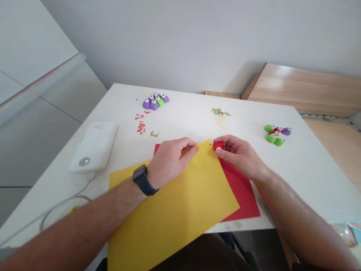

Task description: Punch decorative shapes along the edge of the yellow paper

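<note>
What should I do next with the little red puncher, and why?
I'd guess: gently press down the small red plastic paper punch. The right hand already holds it at the corner of the yellow paper sheet, and the left hand seems to steady that sheet near the same corner.

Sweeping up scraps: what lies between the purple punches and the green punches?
The head view shows a heap of green and pale paper scraps between the purple punches and green punches.
</note>
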The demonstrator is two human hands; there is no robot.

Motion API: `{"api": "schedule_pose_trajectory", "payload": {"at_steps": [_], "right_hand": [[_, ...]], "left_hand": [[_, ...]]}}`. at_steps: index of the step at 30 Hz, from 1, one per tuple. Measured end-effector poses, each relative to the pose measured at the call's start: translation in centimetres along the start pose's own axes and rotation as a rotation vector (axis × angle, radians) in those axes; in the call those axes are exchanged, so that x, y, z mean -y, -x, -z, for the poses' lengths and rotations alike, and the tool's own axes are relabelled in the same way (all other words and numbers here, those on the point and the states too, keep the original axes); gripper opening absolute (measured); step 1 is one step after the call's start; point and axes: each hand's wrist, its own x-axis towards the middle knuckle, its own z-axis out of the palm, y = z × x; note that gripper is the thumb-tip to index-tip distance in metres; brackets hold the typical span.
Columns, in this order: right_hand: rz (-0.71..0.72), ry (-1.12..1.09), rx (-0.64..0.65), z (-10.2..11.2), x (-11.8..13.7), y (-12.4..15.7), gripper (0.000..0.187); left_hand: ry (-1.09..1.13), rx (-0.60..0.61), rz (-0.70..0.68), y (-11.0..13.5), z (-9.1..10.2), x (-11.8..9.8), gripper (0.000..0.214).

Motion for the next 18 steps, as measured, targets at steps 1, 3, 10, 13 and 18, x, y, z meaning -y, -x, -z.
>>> {"api": "schedule_pose_trajectory", "payload": {"at_steps": [1, 3, 10, 13, 18], "right_hand": [[0.0, 0.0, 0.003, -0.01, 0.04, 0.03, 0.037], [0.003, 0.002, -0.001, -0.03, 0.11, 0.09, 0.037], [-0.028, 0.038, 0.062, -0.15, -0.14, 0.18, 0.041], [-0.029, 0.007, 0.06, -0.23, -0.23, 0.15, 0.038], [-0.054, -0.023, 0.065, -0.34, -0.21, 0.14, 0.041]], "left_hand": [[0.001, 0.001, 0.001, 0.01, 0.01, -0.03, 0.022], [0.002, 0.0, 0.001, 0.03, 0.03, -0.09, 0.021], [0.015, 0.001, -0.016, 0.06, 0.04, -0.25, 0.022], [0.017, 0.007, -0.022, 0.08, 0.03, -0.28, 0.022], [0.018, 0.023, -0.034, 0.08, 0.0, -0.44, 0.023]]}}
